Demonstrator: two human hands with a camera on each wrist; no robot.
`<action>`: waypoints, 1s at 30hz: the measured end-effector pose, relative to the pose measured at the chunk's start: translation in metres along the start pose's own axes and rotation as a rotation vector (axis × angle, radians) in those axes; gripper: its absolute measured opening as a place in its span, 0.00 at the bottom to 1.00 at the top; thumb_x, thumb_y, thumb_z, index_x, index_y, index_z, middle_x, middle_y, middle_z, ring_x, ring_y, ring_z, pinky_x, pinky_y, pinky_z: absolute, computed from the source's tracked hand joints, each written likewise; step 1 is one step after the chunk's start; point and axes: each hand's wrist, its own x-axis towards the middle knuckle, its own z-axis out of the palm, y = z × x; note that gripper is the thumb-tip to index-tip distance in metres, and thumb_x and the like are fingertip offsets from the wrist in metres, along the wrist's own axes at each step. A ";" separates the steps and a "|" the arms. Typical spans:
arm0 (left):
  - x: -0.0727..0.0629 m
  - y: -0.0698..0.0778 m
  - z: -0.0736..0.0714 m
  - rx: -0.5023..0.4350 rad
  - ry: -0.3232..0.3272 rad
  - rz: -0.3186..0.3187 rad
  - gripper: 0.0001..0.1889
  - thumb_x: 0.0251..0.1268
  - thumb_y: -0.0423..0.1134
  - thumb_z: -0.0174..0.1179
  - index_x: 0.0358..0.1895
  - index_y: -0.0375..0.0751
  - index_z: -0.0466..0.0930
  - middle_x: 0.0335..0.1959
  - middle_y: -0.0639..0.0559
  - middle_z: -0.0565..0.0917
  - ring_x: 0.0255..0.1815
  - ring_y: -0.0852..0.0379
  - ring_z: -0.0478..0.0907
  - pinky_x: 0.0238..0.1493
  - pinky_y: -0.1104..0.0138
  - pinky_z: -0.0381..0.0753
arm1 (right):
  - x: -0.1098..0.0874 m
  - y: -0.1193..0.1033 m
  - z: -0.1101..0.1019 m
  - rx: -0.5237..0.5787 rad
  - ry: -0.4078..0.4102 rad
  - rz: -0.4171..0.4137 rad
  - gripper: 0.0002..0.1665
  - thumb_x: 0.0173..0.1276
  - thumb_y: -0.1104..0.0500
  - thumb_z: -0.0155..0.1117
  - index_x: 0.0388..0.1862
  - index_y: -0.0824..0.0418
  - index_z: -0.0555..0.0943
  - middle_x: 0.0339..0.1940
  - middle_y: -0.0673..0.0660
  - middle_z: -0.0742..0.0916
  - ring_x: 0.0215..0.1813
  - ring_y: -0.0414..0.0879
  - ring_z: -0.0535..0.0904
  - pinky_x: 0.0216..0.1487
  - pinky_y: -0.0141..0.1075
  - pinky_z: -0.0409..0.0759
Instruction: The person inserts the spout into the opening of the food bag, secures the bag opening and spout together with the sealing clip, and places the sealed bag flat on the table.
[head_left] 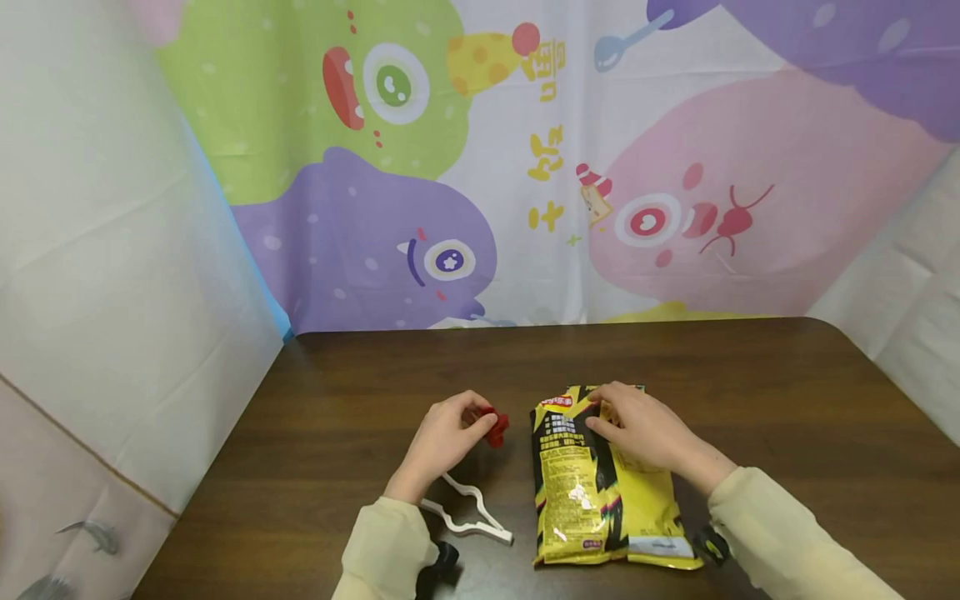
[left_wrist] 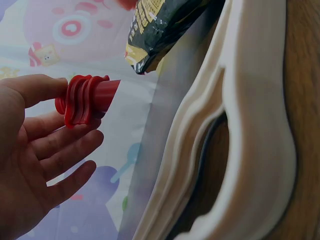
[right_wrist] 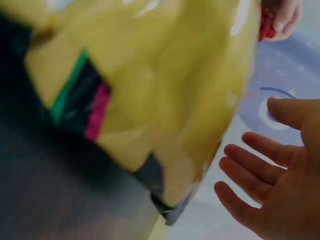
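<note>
My left hand (head_left: 442,437) pinches a small red plastic piece (head_left: 496,427) between thumb and forefinger. The left wrist view shows this ridged red piece (left_wrist: 82,100) with a short round tube; the other fingers are spread. Below that hand lies a white plastic clip-like frame (head_left: 480,528), its two arms apart, partly hidden by the wrist. A yellow and black snack bag (head_left: 577,492) lies flat to the right. Over its upper part is my right hand (head_left: 641,425), fingers extended. In the right wrist view, the right hand (right_wrist: 272,170) looks apart from the bag (right_wrist: 175,90).
Everything lies on a dark brown wooden table (head_left: 360,375). Behind its far edge hangs a cartoon-printed curtain (head_left: 555,275), with a pale sheet (head_left: 127,250) along the left side. Black wrist devices show near both cuffs.
</note>
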 end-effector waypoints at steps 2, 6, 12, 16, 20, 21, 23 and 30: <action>0.001 0.001 0.002 0.000 0.004 -0.005 0.06 0.61 0.46 0.58 0.37 0.50 0.78 0.30 0.58 0.81 0.30 0.62 0.75 0.32 0.68 0.73 | 0.001 0.003 0.002 -0.002 0.004 -0.019 0.24 0.65 0.48 0.56 0.55 0.62 0.73 0.52 0.59 0.79 0.50 0.54 0.76 0.49 0.50 0.73; 0.003 0.002 0.006 0.003 0.011 -0.012 0.07 0.61 0.46 0.57 0.37 0.50 0.78 0.30 0.58 0.81 0.30 0.62 0.76 0.32 0.67 0.74 | 0.004 0.010 0.004 -0.020 0.008 -0.037 0.28 0.66 0.47 0.55 0.58 0.64 0.71 0.55 0.61 0.77 0.53 0.56 0.75 0.51 0.52 0.72; 0.006 0.006 0.008 -0.006 0.041 -0.009 0.06 0.60 0.46 0.58 0.36 0.49 0.78 0.29 0.58 0.81 0.29 0.63 0.76 0.33 0.67 0.74 | 0.012 0.022 0.004 -0.027 -0.021 -0.036 0.31 0.67 0.46 0.52 0.62 0.66 0.68 0.59 0.64 0.74 0.56 0.58 0.73 0.53 0.53 0.70; 0.007 0.009 0.009 -0.021 0.044 -0.014 0.07 0.60 0.46 0.58 0.36 0.49 0.78 0.30 0.58 0.81 0.29 0.61 0.76 0.33 0.67 0.74 | 0.016 0.027 0.005 -0.031 -0.039 -0.036 0.33 0.68 0.45 0.50 0.63 0.67 0.66 0.61 0.65 0.73 0.60 0.60 0.69 0.57 0.55 0.66; 0.008 0.008 0.011 -0.037 0.046 -0.029 0.07 0.60 0.46 0.57 0.37 0.49 0.78 0.30 0.57 0.82 0.29 0.60 0.77 0.33 0.66 0.74 | 0.020 0.030 0.008 -0.040 -0.039 -0.046 0.34 0.68 0.45 0.50 0.64 0.67 0.65 0.62 0.66 0.72 0.63 0.61 0.66 0.60 0.55 0.63; 0.009 0.008 0.011 -0.043 0.046 -0.033 0.07 0.61 0.46 0.57 0.37 0.48 0.78 0.30 0.57 0.82 0.29 0.60 0.77 0.33 0.66 0.74 | 0.021 0.031 0.008 -0.041 -0.040 -0.049 0.34 0.68 0.45 0.50 0.64 0.66 0.65 0.63 0.66 0.72 0.63 0.61 0.66 0.60 0.55 0.63; 0.009 0.009 0.012 -0.055 0.043 -0.041 0.07 0.61 0.46 0.57 0.37 0.48 0.78 0.30 0.57 0.82 0.29 0.61 0.77 0.33 0.66 0.75 | 0.023 0.033 0.009 -0.034 -0.046 -0.052 0.34 0.68 0.45 0.49 0.65 0.66 0.64 0.63 0.66 0.71 0.63 0.62 0.66 0.60 0.55 0.63; 0.010 0.010 0.014 -0.079 0.038 -0.046 0.08 0.61 0.46 0.57 0.38 0.48 0.79 0.30 0.57 0.82 0.29 0.62 0.76 0.33 0.67 0.75 | 0.031 0.040 0.012 0.012 -0.092 -0.004 0.34 0.69 0.44 0.48 0.65 0.65 0.64 0.62 0.65 0.72 0.62 0.61 0.68 0.59 0.56 0.64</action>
